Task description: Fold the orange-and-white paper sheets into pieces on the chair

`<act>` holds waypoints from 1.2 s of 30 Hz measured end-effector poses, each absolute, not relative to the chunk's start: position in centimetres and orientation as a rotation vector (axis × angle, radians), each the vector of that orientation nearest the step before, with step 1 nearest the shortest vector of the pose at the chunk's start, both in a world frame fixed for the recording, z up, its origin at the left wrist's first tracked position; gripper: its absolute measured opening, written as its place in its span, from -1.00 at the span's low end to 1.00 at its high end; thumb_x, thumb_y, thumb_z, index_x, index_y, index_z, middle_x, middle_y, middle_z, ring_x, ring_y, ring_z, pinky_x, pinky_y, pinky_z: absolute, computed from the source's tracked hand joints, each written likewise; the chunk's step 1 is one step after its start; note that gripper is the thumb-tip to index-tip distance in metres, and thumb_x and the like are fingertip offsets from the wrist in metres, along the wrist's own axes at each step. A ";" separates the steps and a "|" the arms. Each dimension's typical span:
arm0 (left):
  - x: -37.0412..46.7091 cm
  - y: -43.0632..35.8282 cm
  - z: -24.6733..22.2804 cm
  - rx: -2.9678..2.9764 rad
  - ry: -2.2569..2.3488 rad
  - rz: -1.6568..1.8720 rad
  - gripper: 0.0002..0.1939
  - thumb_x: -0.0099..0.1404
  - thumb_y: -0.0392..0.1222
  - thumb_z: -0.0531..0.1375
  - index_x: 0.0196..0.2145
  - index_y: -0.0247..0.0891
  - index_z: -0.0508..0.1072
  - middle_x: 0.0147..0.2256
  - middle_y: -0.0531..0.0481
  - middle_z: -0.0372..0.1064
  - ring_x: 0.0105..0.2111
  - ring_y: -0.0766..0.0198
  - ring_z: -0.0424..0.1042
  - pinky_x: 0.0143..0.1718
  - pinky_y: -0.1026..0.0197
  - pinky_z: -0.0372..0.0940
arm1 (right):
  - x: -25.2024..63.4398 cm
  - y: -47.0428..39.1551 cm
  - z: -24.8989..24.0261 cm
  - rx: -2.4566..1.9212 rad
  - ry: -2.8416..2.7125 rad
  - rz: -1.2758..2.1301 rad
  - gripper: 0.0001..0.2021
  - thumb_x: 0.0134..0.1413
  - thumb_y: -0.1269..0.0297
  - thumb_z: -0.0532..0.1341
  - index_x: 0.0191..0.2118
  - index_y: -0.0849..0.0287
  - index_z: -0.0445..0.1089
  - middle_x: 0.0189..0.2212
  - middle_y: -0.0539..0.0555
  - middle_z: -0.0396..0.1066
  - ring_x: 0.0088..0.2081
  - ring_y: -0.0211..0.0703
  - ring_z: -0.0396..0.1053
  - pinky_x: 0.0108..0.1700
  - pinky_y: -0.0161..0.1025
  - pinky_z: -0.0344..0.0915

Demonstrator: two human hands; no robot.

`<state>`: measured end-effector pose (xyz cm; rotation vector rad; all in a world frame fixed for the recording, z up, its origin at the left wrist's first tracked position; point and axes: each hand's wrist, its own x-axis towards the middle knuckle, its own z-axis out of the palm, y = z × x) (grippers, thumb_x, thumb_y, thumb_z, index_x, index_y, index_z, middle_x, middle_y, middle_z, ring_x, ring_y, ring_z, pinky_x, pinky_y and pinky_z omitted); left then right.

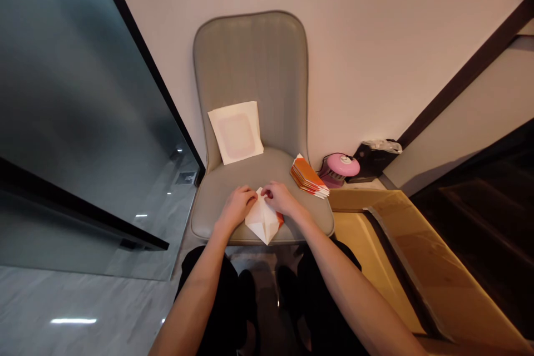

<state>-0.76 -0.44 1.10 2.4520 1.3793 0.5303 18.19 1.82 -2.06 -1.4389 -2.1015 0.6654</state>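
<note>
A partly folded sheet of paper (262,221), white with some orange showing at its right side, lies at the front of the grey chair seat (217,211). My left hand (241,201) has its fingers closed on the paper's upper left edge. Opposite it, my right hand (277,196) pinches the upper right part, near the pointed top. The paper's lower end comes to a point at the seat's front edge. On the seat to the right rests a stack of folded orange and white papers (309,176). Flat white sheets (237,132) lean against the backrest at the left.
An open cardboard box (367,200) stands on the floor right of the chair. Behind it are a pink rounded device (342,165) and a black bag (371,162). A dark-framed glass panel (83,94) borders the left side. The chair back (252,67) stands near the wall.
</note>
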 end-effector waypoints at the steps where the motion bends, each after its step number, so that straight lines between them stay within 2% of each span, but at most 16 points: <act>1: -0.8 -0.4 1.1 2.453 1.374 0.536 -0.77 0.41 -0.28 0.09 -0.24 -0.20 0.56 -0.24 -0.07 0.39 -0.19 0.17 0.37 -0.14 0.15 0.25 | 18.2 1.8 -2.1 -1.441 -2.102 0.666 -0.73 0.02 0.63 0.21 -0.22 0.23 0.57 -0.26 0.10 0.46 -0.31 -0.25 0.36 -0.16 -0.34 0.24; 16: -0.7 -0.5 0.9 2.453 1.384 0.551 -0.79 0.39 -0.30 0.10 -0.25 -0.20 0.55 -0.23 -0.07 0.42 -0.18 0.16 0.38 -0.14 0.15 0.26 | 18.2 1.9 -2.3 -1.398 -2.098 0.646 -0.77 0.03 0.64 0.21 -0.29 0.22 0.55 -0.26 0.10 0.45 -0.23 -0.21 0.38 -0.08 -0.32 0.25; 23: -0.6 -0.5 1.1 2.447 1.356 0.510 -0.78 0.39 -0.30 0.09 -0.26 -0.18 0.55 -0.22 -0.07 0.49 -0.18 0.15 0.41 0.02 0.07 0.23 | 18.2 1.9 -2.3 -1.402 -2.130 0.639 -0.77 0.01 0.65 0.22 -0.28 0.24 0.55 -0.25 0.12 0.47 -0.22 -0.19 0.39 -0.08 -0.32 0.24; 28: -0.7 -0.4 0.9 2.477 1.318 0.541 -0.79 0.39 -0.31 0.09 -0.29 -0.17 0.53 -0.24 -0.05 0.52 -0.20 0.16 0.42 -0.01 0.10 0.23 | 18.2 1.9 -2.4 -1.394 -2.136 0.635 -0.78 0.03 0.64 0.22 -0.27 0.25 0.55 -0.22 0.14 0.48 -0.17 -0.17 0.41 -0.02 -0.29 0.25; 36: -0.8 -0.3 0.8 2.459 1.317 0.537 -0.80 0.39 -0.31 0.09 -0.30 -0.18 0.52 -0.26 -0.03 0.53 -0.24 0.18 0.41 -0.02 0.11 0.22 | 18.3 1.8 -2.1 -1.377 -2.136 0.648 -0.76 0.02 0.64 0.22 -0.26 0.24 0.55 -0.24 0.13 0.47 -0.19 -0.17 0.40 -0.05 -0.30 0.26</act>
